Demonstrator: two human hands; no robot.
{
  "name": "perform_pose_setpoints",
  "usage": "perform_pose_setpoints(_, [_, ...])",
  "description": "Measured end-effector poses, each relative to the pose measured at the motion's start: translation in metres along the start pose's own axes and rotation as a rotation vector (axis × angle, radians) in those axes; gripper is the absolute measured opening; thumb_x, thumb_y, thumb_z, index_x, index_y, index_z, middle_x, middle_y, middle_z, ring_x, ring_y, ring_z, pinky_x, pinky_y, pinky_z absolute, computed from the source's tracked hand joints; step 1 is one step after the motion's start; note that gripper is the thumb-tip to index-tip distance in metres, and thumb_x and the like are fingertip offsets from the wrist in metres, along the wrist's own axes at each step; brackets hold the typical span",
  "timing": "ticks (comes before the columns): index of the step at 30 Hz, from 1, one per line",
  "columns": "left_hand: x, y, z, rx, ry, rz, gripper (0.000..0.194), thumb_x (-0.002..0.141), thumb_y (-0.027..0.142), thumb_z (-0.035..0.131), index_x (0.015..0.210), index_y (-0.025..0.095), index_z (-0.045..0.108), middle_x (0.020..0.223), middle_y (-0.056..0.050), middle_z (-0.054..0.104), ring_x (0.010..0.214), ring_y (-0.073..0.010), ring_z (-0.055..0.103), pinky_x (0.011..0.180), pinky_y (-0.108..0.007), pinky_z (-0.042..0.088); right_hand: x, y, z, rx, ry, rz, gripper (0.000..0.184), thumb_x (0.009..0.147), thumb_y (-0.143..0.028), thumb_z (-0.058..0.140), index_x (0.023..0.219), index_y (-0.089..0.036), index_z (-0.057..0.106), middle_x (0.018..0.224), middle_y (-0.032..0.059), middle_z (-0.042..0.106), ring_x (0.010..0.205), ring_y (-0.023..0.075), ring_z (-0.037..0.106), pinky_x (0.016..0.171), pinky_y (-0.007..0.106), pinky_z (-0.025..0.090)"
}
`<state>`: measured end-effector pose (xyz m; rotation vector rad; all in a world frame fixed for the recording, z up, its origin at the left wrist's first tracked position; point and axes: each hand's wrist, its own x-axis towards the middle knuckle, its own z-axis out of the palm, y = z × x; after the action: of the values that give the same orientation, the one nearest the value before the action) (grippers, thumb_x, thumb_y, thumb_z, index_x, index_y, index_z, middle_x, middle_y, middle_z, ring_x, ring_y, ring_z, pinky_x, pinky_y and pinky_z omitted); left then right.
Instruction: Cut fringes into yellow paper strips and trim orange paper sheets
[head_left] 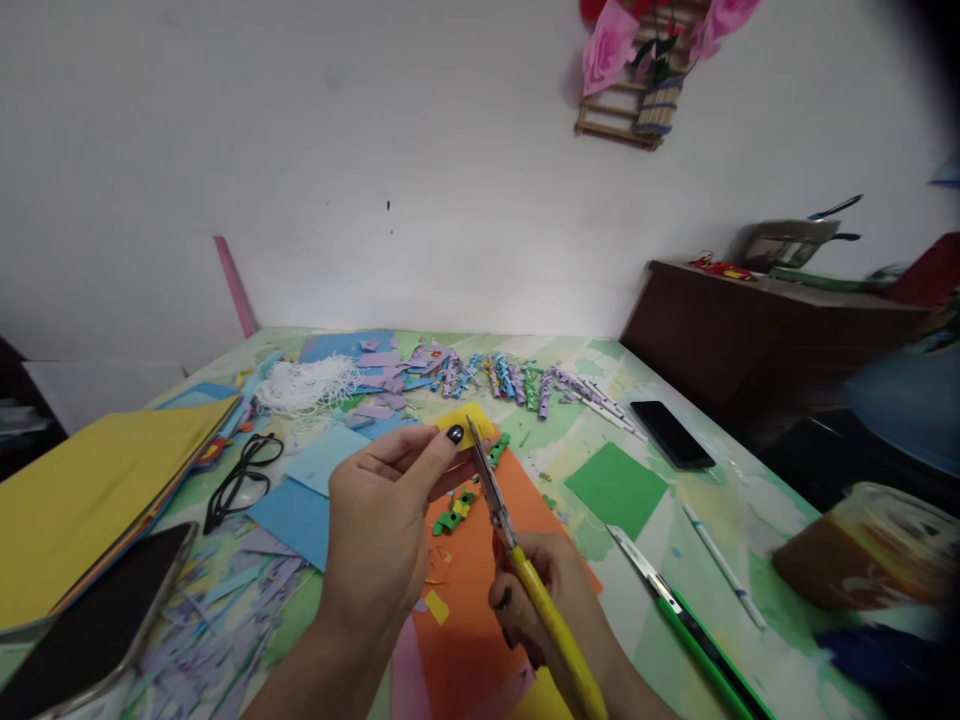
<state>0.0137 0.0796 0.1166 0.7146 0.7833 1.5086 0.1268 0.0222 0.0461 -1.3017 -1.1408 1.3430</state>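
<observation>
Between thumb and fingers, my left hand (pixel 386 500) pinches a small piece of yellow paper (pixel 454 423). My right hand (pixel 551 590) grips yellow-handled scissors (pixel 501 515), whose blade tips meet the yellow paper near its middle. How far the blades are apart is hard to make out. Beneath both hands lies an orange sheet (pixel 517 500), bearing a green paper strip with a small yellow flower (pixel 459 507) and a yellow scrap (pixel 436 606).
A green utility knife (pixel 694 625), green paper square (pixel 616 488) and phone (pixel 672 434) lie to the right, with a drink cup (pixel 870 545) beyond. Stacked yellow paper (pixel 105 490), glasses (pixel 244 482), another phone (pixel 105 620) and purple scraps (pixel 217 620) are left. White string (pixel 307 385) and curled strips (pixel 499 378) lie behind.
</observation>
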Motion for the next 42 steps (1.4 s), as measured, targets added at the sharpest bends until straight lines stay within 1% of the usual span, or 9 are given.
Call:
perform_pose_setpoints(4, [0.0, 0.0, 0.0, 0.008, -0.008, -0.003, 0.012, 0.061, 0.018, 0.081, 0.064, 0.012, 0.07, 0.065, -0.006, 0.075, 0.064, -0.0169, 0.072, 0.068, -0.025, 0.059, 0.001, -0.001, 0.001, 0.006, 0.027, 0.037, 0.044, 0.052, -0.058, 0.065, 0.047, -0.02, 0.044, 0.033, -0.0061, 0.042, 0.025, 0.0023, 0.029, 0.025, 0.016, 0.018])
perform_pose_setpoints(8, [0.002, -0.001, 0.0, 0.02, -0.01, -0.002, 0.012, 0.062, 0.018, 0.08, 0.064, 0.012, 0.07, 0.065, -0.006, 0.074, 0.064, -0.0166, 0.072, 0.068, -0.025, 0.059, 0.0, -0.001, 0.002, 0.042, 0.027, 0.035, 0.037, 0.056, -0.05, 0.065, 0.049, -0.019, 0.046, 0.034, -0.0061, 0.043, 0.027, 0.0018, 0.03, 0.027, 0.015, 0.019])
perform_pose_setpoints(15, [0.001, -0.001, 0.0, 0.016, -0.015, 0.005, 0.011, 0.062, 0.018, 0.081, 0.064, 0.014, 0.071, 0.064, -0.004, 0.074, 0.063, -0.0169, 0.071, 0.067, -0.026, 0.059, 0.003, 0.002, 0.001, 0.004, 0.03, 0.031, 0.035, 0.056, -0.048, 0.064, 0.048, -0.021, 0.043, 0.035, -0.0058, 0.043, 0.03, 0.0036, 0.032, 0.029, 0.016, 0.023])
perform_pose_setpoints(23, [0.0, 0.0, -0.001, 0.021, -0.031, -0.021, 0.012, 0.062, 0.019, 0.081, 0.065, 0.013, 0.071, 0.067, -0.005, 0.075, 0.066, -0.0166, 0.072, 0.068, -0.026, 0.059, -0.001, -0.004, -0.002, 0.046, -0.091, -0.135, 0.05, 0.063, -0.062, 0.069, 0.059, -0.019, 0.043, 0.05, -0.0057, 0.038, 0.042, 0.0052, 0.032, 0.035, 0.017, 0.024])
perform_pose_setpoints(27, [0.001, 0.0, -0.001, 0.015, -0.025, -0.03, 0.013, 0.061, 0.019, 0.082, 0.066, 0.013, 0.071, 0.067, -0.005, 0.075, 0.065, -0.0161, 0.071, 0.068, -0.025, 0.058, 0.0, -0.002, -0.003, 0.021, -0.084, -0.178, 0.06, 0.061, -0.075, 0.064, 0.057, -0.02, 0.042, 0.049, -0.0066, 0.031, 0.043, 0.0058, 0.029, 0.035, 0.018, 0.022])
perform_pose_setpoints(31, [0.001, 0.0, -0.001, 0.023, -0.028, -0.015, 0.012, 0.062, 0.019, 0.081, 0.065, 0.013, 0.071, 0.066, -0.005, 0.075, 0.063, -0.0167, 0.071, 0.068, -0.026, 0.059, 0.002, 0.002, -0.002, 0.033, -0.058, -0.163, 0.063, 0.058, -0.079, 0.063, 0.059, -0.018, 0.047, 0.048, -0.0059, 0.034, 0.042, 0.0058, 0.029, 0.035, 0.018, 0.023])
perform_pose_setpoints(33, [0.001, 0.0, -0.002, 0.029, -0.036, -0.008, 0.012, 0.062, 0.02, 0.081, 0.065, 0.013, 0.072, 0.066, -0.005, 0.075, 0.063, -0.017, 0.071, 0.068, -0.027, 0.059, 0.001, 0.001, -0.001, 0.054, -0.052, -0.139, 0.062, 0.058, -0.079, 0.063, 0.058, -0.019, 0.046, 0.048, -0.0059, 0.035, 0.042, 0.0056, 0.03, 0.034, 0.018, 0.024])
perform_pose_setpoints(38, [0.0, 0.0, -0.002, 0.041, -0.04, -0.005, 0.015, 0.059, 0.022, 0.084, 0.066, 0.014, 0.072, 0.068, -0.005, 0.075, 0.066, -0.0163, 0.072, 0.071, -0.026, 0.058, -0.003, -0.008, -0.003, 0.052, -0.086, -0.083, 0.054, 0.059, -0.064, 0.075, 0.059, -0.019, 0.043, 0.052, -0.0067, 0.034, 0.044, 0.0051, 0.031, 0.035, 0.017, 0.024])
perform_pose_setpoints(42, [0.0, 0.0, -0.002, 0.051, -0.03, -0.008, 0.015, 0.06, 0.022, 0.083, 0.066, 0.014, 0.072, 0.068, -0.005, 0.075, 0.066, -0.0171, 0.072, 0.072, -0.028, 0.059, -0.004, -0.009, -0.004, 0.024, -0.085, -0.089, 0.055, 0.061, -0.065, 0.073, 0.059, -0.019, 0.043, 0.052, -0.0067, 0.033, 0.044, 0.0051, 0.029, 0.035, 0.017, 0.023])
